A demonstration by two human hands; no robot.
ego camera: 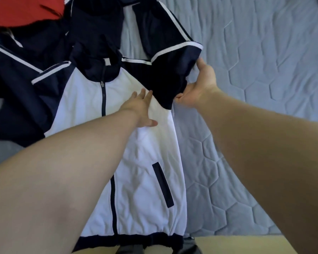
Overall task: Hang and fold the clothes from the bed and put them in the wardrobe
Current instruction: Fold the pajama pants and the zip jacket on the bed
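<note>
Quilted bed [264,70] holds jacket [145,162]; right hand [200,85], fingertips hidden, seemingly grips sleeve [165,77].

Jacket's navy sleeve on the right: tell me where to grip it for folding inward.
Grip the navy sleeve by its outer edge, coming from the quilted mattress side, where the right hand holds it. That edge lies free beyond the white front, which the left hand presses flat.

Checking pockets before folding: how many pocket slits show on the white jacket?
1. A dark slanted pocket slit low on the jacket, right of the zip. A second may be hidden under the left forearm.
</note>
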